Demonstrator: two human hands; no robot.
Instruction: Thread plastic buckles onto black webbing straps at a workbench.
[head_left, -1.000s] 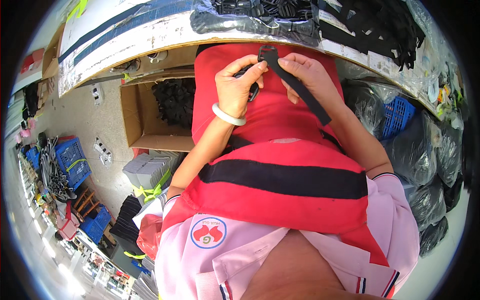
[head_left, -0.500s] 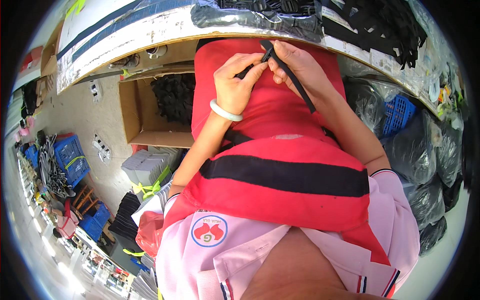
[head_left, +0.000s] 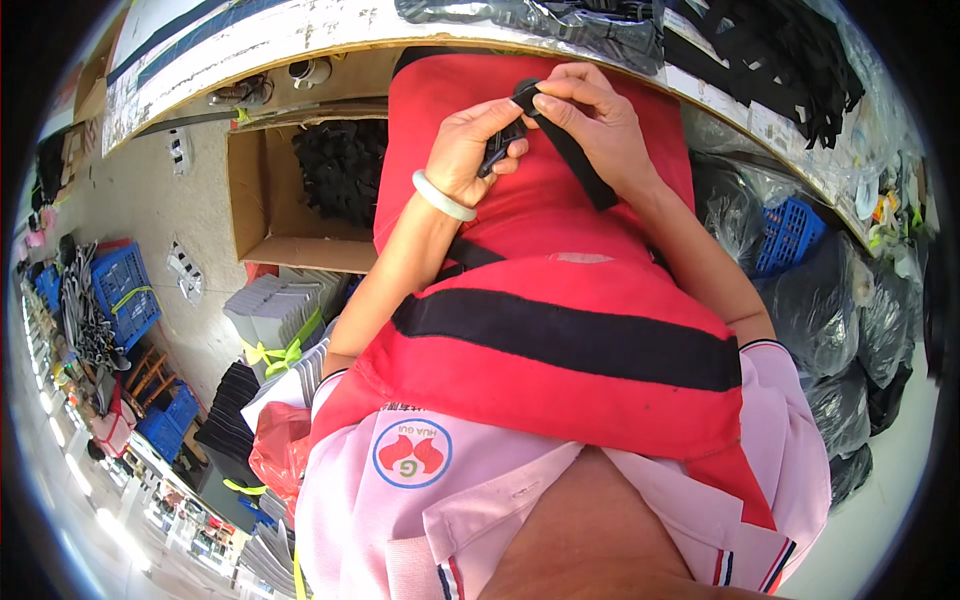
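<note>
My left hand (head_left: 474,145), below a pale bangle, is closed around a small black buckle (head_left: 502,148); its exact shape is partly covered by the fingers. Thumb and forefinger of my right hand (head_left: 596,118) pinch a black webbing strap (head_left: 572,160) near its upper end, where it curls over beside the left fingertips. The strap's free end hangs down over the red apron (head_left: 540,230) on my lap. Both hands meet just short of the table's near edge. Whether the strap passes through the buckle cannot be made out.
A white worktable (head_left: 330,30) curves across the far side, with bagged black parts (head_left: 560,28) and a heap of black straps (head_left: 790,60) on it. An open cardboard box (head_left: 250,195) stands at left. Black plastic bags (head_left: 815,310) and a blue basket (head_left: 790,233) sit at right.
The strap's upper end now curls over between my fingertips, its flat side turned more toward me. My right hand has shifted its pinch, and the left fingers have opened slightly around the buckle.
</note>
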